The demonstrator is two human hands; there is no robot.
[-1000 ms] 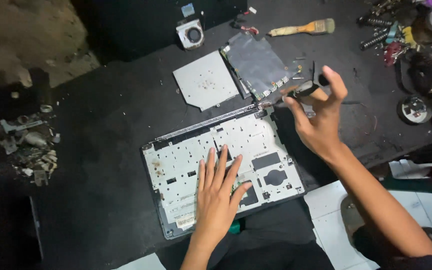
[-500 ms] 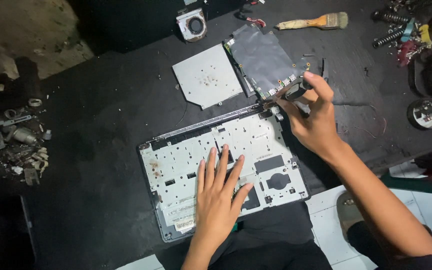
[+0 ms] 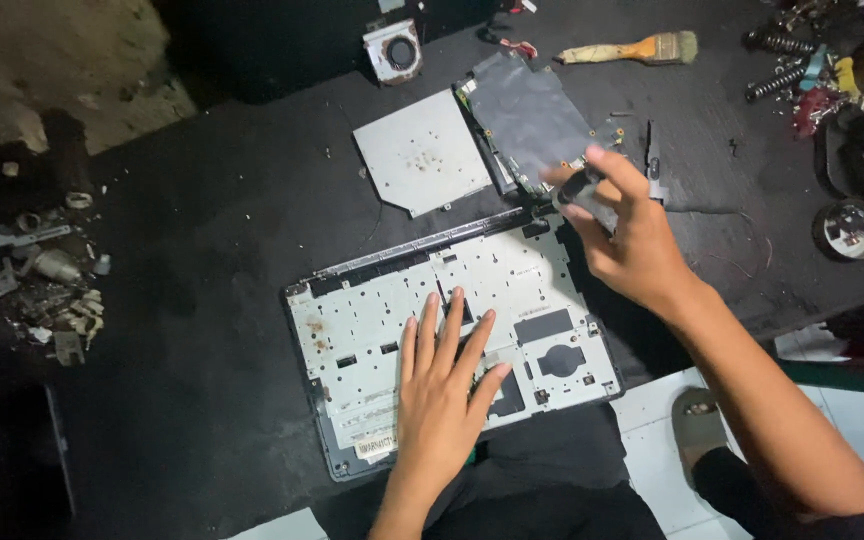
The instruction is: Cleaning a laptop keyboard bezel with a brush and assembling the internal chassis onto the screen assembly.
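Left hand flat, fingers spread, pressing the grey metal-plated laptop base shell on black counter. Right hand pinches small dark part at shell's far corner. Shell likely light, stiff, sharp-edged; grip by rim.

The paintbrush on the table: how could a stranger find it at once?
Start at the opened laptop shell under the left hand and go to the black table's far right edge. The paintbrush lies there, pale handle and bristles; its neighbours are dark metal parts.
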